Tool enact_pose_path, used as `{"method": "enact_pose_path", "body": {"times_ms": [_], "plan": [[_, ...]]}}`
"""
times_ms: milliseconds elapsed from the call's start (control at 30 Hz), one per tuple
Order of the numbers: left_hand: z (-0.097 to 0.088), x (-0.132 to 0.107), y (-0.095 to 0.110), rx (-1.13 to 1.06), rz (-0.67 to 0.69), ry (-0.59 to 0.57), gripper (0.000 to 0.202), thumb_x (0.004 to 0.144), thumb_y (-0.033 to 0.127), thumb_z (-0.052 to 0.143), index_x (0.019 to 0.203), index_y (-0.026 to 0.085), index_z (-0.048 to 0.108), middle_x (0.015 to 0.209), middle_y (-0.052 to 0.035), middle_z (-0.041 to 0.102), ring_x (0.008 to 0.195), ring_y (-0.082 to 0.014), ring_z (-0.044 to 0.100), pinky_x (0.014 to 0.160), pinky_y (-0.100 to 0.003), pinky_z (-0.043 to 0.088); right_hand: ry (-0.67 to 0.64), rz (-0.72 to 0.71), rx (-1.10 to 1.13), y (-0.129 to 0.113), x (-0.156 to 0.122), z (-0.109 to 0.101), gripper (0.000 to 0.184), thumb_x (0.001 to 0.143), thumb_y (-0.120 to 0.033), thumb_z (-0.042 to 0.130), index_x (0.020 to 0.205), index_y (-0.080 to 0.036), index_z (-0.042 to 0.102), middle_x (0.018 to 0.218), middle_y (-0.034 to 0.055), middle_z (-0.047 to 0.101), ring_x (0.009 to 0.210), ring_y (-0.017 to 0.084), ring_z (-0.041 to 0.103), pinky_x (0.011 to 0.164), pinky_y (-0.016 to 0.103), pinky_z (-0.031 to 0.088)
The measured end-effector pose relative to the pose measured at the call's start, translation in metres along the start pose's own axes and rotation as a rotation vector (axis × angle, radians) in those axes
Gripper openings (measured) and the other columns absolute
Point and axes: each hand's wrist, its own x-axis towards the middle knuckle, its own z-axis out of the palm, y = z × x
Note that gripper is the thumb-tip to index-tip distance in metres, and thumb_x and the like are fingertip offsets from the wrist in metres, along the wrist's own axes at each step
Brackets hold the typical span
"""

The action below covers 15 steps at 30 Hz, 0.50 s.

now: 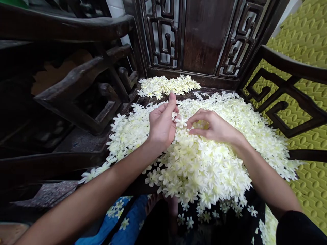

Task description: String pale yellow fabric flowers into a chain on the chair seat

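Observation:
A big heap of pale cream fabric flowers covers the seat of a dark carved wooden chair. A smaller, flatter batch of the same flowers lies at the back of the seat. My left hand and my right hand meet above the heap. Both pinch one small flower between fingertips, the left from the left side, the right from the right side.
The chair's carved armrests stand on both sides, with another dark wooden chair to the left. A yellow-green patterned mat lies on the right. Blue flowered cloth and several fallen flowers sit below the seat's front edge.

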Motion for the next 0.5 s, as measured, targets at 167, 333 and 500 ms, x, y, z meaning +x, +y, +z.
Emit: {"method": "enact_pose_path", "body": {"times_ms": [167, 333, 500], "plan": [[-0.0026, 0.0019, 0.0024, -0.019, -0.028, -0.026, 0.056, 0.074, 0.068, 0.073, 0.056, 0.022, 0.047, 0.056, 0.0026, 0.04, 0.051, -0.0084, 0.036, 0.045, -0.025, 0.033, 0.134, 0.015, 0.245, 0.0054, 0.0016, -0.0062, 0.019, 0.085, -0.032, 0.076, 0.1, -0.021, 0.074, 0.101, 0.0049, 0.074, 0.085, 0.018, 0.066, 0.079, 0.039, 0.056], [-0.0052, -0.0012, 0.0008, 0.038, -0.082, -0.202, 0.041, 0.077, 0.06, 0.075, 0.072, 0.021, 0.065, 0.057, 0.005, 0.038, 0.047, -0.006, 0.029, 0.041, -0.024, 0.024, 0.424, -0.07, 0.644, 0.0089, 0.0062, -0.0102, 0.023, 0.074, -0.028, 0.086, 0.092, -0.021, 0.074, 0.094, 0.0019, 0.073, 0.084, 0.015, 0.069, 0.082, 0.032, 0.061], [-0.0036, -0.0076, -0.0048, 0.111, -0.078, -0.347, 0.025, 0.08, 0.044, 0.079, 0.084, 0.019, 0.076, 0.075, -0.0005, 0.06, 0.047, -0.0022, 0.029, 0.04, -0.023, 0.021, 0.584, -0.062, 0.752, 0.0077, 0.01, -0.0049, 0.034, 0.062, -0.029, 0.094, 0.088, -0.023, 0.073, 0.089, -0.0002, 0.073, 0.082, 0.014, 0.07, 0.082, 0.028, 0.062]]}}
